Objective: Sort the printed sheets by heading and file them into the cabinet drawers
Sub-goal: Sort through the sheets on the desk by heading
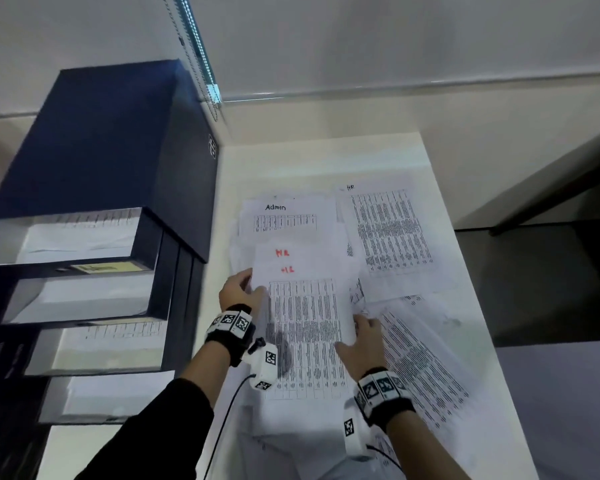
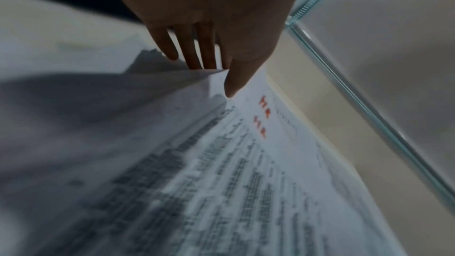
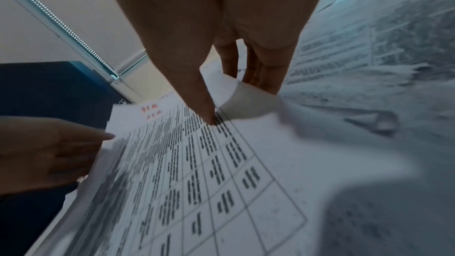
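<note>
A stack of printed sheets headed "HR" in red [image 1: 305, 306] lies slightly lifted over the pile on the white table [image 1: 326, 157]. My left hand [image 1: 248, 285] pinches its left edge, thumb on top and fingers underneath [image 2: 197, 59]. My right hand [image 1: 355, 332] grips its right edge, thumb [image 3: 197, 94] pressed on the table print and fingers under the curled paper. The red heading also shows in the wrist views [image 2: 263, 118] [image 3: 150, 112]. The dark blue cabinet [image 1: 101, 150] stands at the left with several drawers pulled open; the top drawer [image 1: 66, 237] holds paper.
An "Admin" sheet [image 1: 284, 220] lies beyond the held stack, and a sheet with a black "HR" heading [image 1: 388, 230] lies at the far right. More printed sheets [image 1: 423, 368] spread under my right wrist. A wall and a blind cord [image 1: 201, 64] rise behind.
</note>
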Demonstrator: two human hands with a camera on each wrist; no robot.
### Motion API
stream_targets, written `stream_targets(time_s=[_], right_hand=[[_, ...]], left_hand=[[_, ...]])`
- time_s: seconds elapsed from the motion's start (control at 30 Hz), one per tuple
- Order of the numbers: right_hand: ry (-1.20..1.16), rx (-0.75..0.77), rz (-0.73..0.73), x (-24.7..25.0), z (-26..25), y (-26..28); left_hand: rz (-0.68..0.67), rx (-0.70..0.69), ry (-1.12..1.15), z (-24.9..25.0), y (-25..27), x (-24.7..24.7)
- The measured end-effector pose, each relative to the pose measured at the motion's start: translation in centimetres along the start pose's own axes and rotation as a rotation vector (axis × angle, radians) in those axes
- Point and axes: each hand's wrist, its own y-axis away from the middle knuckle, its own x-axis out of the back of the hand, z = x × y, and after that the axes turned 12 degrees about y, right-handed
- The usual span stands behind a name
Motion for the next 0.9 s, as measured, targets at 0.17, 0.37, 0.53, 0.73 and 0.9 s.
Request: stream_targets(time_s=[0.17,0.37,0.53,0.73,0.9], right_hand=[[-0.133,0.015,0.112,0.1,1.0,0.8],[-0.065,0.104,0.137,0.5,2.5,1.4],[0.048,0.369,0.197,-0.5,2.3,3.2],[0.044,0.574,0.118,-2.7,2.7,5.7],[-0.094,0.525,0.116,-3.8,3.7,6.5]], left_hand=[[-0.103,-0.042,0.108,-0.7,0.7,0.7],[-0.179,0.02,0.088,-2.2,2.1,1.4],[-0.218,0.03,-0.114,-3.9,2.5,0.5],[-0.191,0.131,0.088,-4.6,1.2,2.1],[-0.009,0.266,0.242,-4.6,1.6,4.0]])
